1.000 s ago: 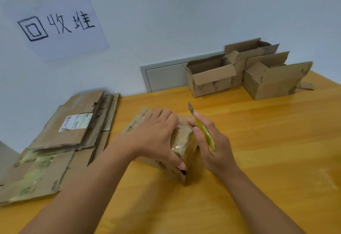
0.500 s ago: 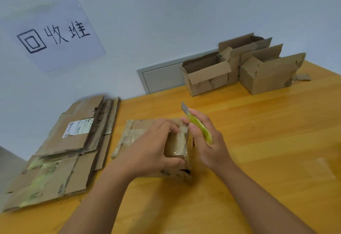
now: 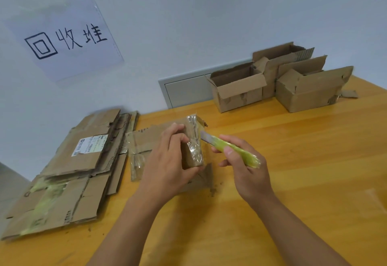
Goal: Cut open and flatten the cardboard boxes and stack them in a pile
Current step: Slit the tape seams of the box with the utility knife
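I am gripping a taped flap of the box (image 3: 167, 152) with my left hand (image 3: 167, 167), fingers curling round it and holding it upright, while the rest of the box is lying partly flattened on the table (image 3: 293, 171). My right hand (image 3: 245, 169) is closing round the green knife (image 3: 230, 148), its blade pointing at the flap's edge and seemingly touching it, though blur is hiding the contact. The pile (image 3: 69, 173) is lying to the left, just beside the box. Three open boxes (image 3: 282, 83) are standing by the wall.

Wooden table (image 3: 303, 161) under flattened cardboard pile (image 3: 69, 177), cut-open box (image 3: 146, 142), three open boxes (image 3: 238, 89).
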Demonstrator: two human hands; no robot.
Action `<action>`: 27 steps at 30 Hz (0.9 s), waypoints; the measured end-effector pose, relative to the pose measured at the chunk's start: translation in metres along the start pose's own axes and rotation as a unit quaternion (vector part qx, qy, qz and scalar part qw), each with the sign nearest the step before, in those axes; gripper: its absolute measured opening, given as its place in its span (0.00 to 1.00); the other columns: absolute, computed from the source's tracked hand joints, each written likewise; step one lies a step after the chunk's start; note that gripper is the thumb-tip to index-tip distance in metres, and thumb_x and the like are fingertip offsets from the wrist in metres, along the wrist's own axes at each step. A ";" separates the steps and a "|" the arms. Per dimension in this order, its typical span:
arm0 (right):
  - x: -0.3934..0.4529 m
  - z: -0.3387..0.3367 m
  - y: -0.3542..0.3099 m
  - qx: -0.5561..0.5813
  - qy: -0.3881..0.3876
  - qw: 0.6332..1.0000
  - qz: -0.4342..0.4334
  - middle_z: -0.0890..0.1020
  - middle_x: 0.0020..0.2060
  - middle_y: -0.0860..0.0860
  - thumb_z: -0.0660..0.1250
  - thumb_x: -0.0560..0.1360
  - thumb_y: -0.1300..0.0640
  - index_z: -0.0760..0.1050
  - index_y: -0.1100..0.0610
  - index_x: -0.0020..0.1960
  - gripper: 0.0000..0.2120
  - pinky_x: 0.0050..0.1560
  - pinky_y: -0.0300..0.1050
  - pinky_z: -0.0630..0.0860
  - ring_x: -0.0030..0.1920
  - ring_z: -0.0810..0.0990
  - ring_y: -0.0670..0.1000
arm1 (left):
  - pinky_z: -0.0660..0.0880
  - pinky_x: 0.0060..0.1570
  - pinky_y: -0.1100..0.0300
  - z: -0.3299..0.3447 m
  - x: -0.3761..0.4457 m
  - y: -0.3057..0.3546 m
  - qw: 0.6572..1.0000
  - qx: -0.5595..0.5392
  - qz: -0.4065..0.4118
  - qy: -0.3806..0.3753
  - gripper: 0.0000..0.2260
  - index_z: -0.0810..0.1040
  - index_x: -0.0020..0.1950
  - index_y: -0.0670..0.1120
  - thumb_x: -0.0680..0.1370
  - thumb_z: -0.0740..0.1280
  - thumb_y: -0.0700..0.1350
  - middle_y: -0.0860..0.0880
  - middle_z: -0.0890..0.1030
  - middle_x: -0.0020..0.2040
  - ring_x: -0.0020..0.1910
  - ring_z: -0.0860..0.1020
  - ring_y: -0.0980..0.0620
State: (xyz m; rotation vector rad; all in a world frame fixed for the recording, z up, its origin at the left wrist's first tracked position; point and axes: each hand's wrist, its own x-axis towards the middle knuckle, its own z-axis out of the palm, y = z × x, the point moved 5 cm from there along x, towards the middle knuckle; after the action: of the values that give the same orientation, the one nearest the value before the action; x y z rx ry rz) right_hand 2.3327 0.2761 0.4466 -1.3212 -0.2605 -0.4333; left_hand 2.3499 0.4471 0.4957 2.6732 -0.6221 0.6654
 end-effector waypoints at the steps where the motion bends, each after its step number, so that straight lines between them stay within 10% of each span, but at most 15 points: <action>1: -0.001 0.002 0.001 -0.011 -0.010 1.000 -0.003 0.86 0.50 0.47 0.63 0.78 0.55 0.79 0.48 0.59 0.11 0.42 0.39 0.80 0.51 0.85 0.49 | 0.68 0.58 0.61 0.001 -0.001 0.000 1.000 -0.005 0.000 0.000 0.27 0.69 0.58 0.48 0.65 0.74 0.58 0.50 0.67 0.71 0.71 0.63 0.55; 7: -0.004 0.007 0.004 -0.062 -0.042 0.997 -0.026 0.85 0.51 0.44 0.61 0.78 0.47 0.75 0.33 0.61 0.14 0.46 0.44 0.82 0.52 0.85 0.49 | 0.62 0.66 0.61 0.001 0.000 -0.002 0.999 -0.036 -0.018 -0.022 0.28 0.69 0.59 0.49 0.67 0.79 0.53 0.52 0.66 0.74 0.75 0.56 0.60; 19: -0.006 0.005 0.012 -0.099 -0.036 0.994 -0.022 0.85 0.43 0.49 0.62 0.78 0.47 0.78 0.40 0.54 0.08 0.39 0.62 0.81 0.42 0.84 0.57 | 0.61 0.71 0.56 -0.004 0.011 0.004 0.996 -0.045 -0.044 -0.068 0.27 0.65 0.54 0.53 0.66 0.76 0.60 0.56 0.69 0.72 0.73 0.64 0.57; 27: -0.001 0.001 0.003 -0.049 0.001 0.999 -0.019 0.84 0.52 0.43 0.61 0.80 0.47 0.74 0.39 0.62 0.12 0.42 0.39 0.81 0.50 0.85 0.48 | 0.51 0.75 0.53 0.003 0.008 0.003 0.993 0.014 0.042 -0.105 0.29 0.68 0.62 0.56 0.66 0.71 0.66 0.56 0.67 0.74 0.76 0.58 0.55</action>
State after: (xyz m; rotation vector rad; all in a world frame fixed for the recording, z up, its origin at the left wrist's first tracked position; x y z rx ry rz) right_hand 2.3328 0.2781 0.4441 -1.4141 -0.2663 -0.4850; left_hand 2.3554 0.4406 0.4975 2.7786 -0.7892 0.4199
